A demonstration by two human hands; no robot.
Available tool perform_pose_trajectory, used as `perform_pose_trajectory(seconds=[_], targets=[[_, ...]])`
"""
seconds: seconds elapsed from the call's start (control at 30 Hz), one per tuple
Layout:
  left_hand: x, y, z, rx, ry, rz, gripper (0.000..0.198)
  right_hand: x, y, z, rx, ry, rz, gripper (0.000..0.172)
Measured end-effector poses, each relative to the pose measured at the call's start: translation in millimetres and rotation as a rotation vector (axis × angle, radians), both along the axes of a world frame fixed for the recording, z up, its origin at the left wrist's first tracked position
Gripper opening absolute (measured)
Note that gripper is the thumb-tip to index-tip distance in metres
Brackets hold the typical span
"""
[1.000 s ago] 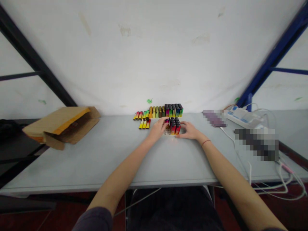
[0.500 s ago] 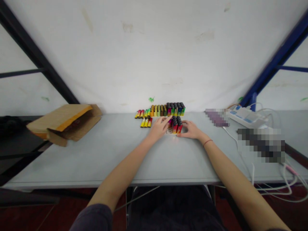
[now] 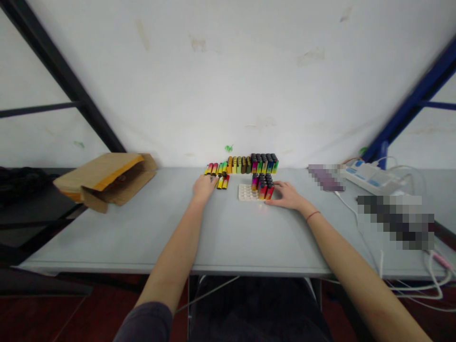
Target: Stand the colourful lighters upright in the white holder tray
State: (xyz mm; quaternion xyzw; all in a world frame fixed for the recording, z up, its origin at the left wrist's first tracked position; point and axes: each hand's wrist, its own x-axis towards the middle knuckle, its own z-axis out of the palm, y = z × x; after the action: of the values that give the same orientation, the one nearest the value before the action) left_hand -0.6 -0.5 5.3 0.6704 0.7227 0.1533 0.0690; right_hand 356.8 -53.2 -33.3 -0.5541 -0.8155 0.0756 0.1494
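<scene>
At the centre of the desk sits a white tray (image 3: 245, 194) with rows of round holes. Upright lighters (image 3: 266, 188), red and purple with black tops, fill its right part; the left part shows bare holes. My right hand (image 3: 288, 195) grips the tray's right end, its thumb at the near corner and fingers behind. To the left, my left hand (image 3: 203, 187) has its fingers closed at a lighter lying flat, mostly hidden by the hand. Two yellow-and-red lighters (image 3: 223, 182) lie just right of those fingers. More flat lighters (image 3: 214, 168), pink and green, lie behind.
Near the wall stand a block of yellow-to-olive lighters (image 3: 238, 165) and a block of black-topped lighters (image 3: 264, 163). An open cardboard box (image 3: 103, 180) lies left. On the right are a purple phone-like object (image 3: 326, 178), a power strip (image 3: 370, 176) and white cables (image 3: 351, 209).
My left hand has moved left from the tray to the flat lighters, uncovering the tray's holes and a purple lighter. My right hand stays at the tray's right end. The view has shifted slightly.
</scene>
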Motion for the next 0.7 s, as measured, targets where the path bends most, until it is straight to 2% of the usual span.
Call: perform_pose_trajectory(seconds=[0.23,0.47,0.57,0.63,0.7], targets=[[-3,4,3.2,-0.062,0.090,-0.011,0.035,-1,0,0.4,-0.001,-0.032,-0.011,0.084],[1,-3,10.1,-0.050,0.036,0.047,0.033,-1,0,-1.1,0.005,-0.038,-0.018,0.084],[7,-3,17.7,0.080,-0.192,0.109,0.037,-1,-1,-1.6,0.006,-0.026,-0.019,0.084],[16,-4,22.7,0.120,-0.504,0.122,0.034,-1,-1,-1.4,0.004,-0.020,-0.026,0.084],[29,-6,27.0,0.090,-0.884,0.105,0.027,-1,-1,-0.7,0.002,-0.019,-0.029,0.083]])
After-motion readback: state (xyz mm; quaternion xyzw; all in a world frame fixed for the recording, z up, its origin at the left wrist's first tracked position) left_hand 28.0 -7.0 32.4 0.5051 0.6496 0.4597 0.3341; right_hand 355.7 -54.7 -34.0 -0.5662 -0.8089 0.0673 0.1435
